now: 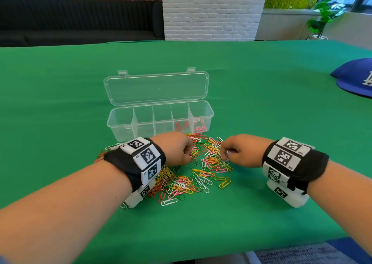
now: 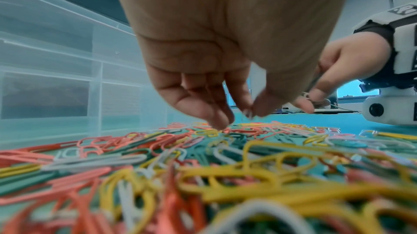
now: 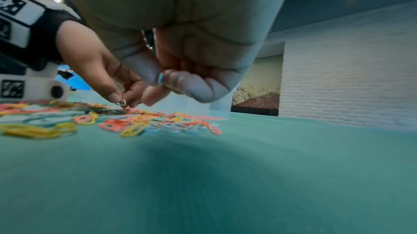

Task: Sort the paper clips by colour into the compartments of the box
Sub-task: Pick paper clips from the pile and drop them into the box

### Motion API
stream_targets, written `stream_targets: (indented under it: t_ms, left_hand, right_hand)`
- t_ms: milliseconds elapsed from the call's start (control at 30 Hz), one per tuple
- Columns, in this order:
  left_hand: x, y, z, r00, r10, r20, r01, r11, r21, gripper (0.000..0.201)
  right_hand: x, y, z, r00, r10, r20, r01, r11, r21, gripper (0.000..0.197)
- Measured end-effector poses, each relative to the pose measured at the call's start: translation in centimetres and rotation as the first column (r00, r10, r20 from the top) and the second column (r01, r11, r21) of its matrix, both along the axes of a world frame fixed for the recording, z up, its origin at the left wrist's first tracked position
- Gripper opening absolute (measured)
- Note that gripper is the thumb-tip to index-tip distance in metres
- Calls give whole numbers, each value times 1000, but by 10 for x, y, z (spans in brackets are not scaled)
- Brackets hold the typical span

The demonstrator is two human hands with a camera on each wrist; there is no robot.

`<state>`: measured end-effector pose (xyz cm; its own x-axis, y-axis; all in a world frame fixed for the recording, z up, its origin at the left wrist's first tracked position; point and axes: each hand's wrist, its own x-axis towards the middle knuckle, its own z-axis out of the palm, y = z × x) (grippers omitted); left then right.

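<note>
A mixed pile of paper clips in red, pink, yellow, green and white lies on the green cloth, in front of a clear box with several compartments and its lid folded back. Red clips lie in the fourth compartment from the left and pink clips in the rightmost one. My left hand hovers low over the pile and pinches a white clip between thumb and forefinger. My right hand is curled beside it and holds a few white clips in its fingers.
A blue cap lies at the table's far right. The green cloth spreads bare around the box and pile. The table's near edge runs below my forearms. The box wall stands close to my left hand.
</note>
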<state>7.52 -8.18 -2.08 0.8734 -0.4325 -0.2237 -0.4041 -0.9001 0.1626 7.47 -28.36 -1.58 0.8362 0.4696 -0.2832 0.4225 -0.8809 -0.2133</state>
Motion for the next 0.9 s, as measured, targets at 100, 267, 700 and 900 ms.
stream_targets:
  t_ms: [100,267,700,900]
  left_hand:
    - [1,4,5,997,55,46,-50,993,-110,24]
    - [-2,11,16,994,70,-83,-87,971,-221,11]
    - [-21,-10,10,956,-26,-292,0,996,-88,9]
    - [-21,-14,2,973,-141,-183,150,988,36,16]
  right_hand:
    - [9,-8,-3,997,-70,-34,71,997,43,24]
    - [11,-12,-2,997,-24,-77,27,999,29,23]
    - [12,-10,2,995,-33,-92,43,993,114,15]
    - [15,-10,-5,972,-142,-188,176,968,177,28]
